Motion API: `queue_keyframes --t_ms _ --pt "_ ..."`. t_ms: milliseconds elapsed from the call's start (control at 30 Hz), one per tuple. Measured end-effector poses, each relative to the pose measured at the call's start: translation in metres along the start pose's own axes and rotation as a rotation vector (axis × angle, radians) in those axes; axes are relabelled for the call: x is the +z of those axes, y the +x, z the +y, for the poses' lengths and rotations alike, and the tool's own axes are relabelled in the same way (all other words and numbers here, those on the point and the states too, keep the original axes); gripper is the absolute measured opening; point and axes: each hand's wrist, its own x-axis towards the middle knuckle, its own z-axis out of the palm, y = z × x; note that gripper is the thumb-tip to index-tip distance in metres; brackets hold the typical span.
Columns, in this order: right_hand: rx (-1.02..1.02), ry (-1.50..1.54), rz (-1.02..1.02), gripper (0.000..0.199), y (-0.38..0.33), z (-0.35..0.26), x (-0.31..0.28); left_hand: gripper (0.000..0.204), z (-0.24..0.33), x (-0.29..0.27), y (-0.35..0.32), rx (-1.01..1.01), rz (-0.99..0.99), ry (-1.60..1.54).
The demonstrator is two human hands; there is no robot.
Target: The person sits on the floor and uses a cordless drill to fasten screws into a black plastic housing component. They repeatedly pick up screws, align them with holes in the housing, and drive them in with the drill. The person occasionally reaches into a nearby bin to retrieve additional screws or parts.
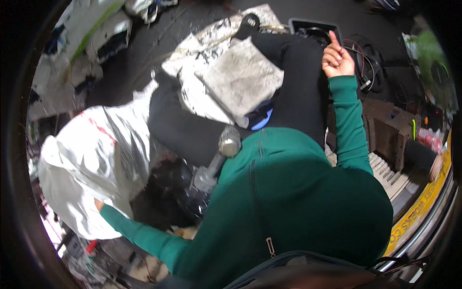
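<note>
My left hand (99, 204) reaches into the folds of a large shiny white plastic bag (91, 159) at the left, and its fingers are hidden there. Up at the right, my right hand (338, 59) is raised with the index finger stretched out and the other fingers loosely curled; nothing shows in it. Across my dark trouser legs lies a stained grey, squarish cloth or pad (243, 74). Under it are crumpled white sheets (192, 89) with dark smudges. A blue and dark piece (262, 117) pokes out at its near edge.
Beside my left thigh stands a grey metal part (229, 142) with a rounded head. A black tray (315, 24) and tangled cables (368, 72) lie beyond my right hand. A brown metal box (385, 127) stands at the right, near a yellow strip (418, 204).
</note>
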Motion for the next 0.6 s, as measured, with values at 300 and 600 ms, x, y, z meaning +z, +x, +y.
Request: queue_keyframes --t_ms 300,600 --pt "0.164 -0.138 -0.078 0.038 0.010 -0.035 -0.011 0.047 0.026 -0.053 -0.010 -0.045 -0.097 0.243" --pt "-0.020 -0.395 0.213 0.037 -0.005 -0.101 -0.081 0.053 0.159 -0.084 -0.118 -0.211 0.361 0.225"
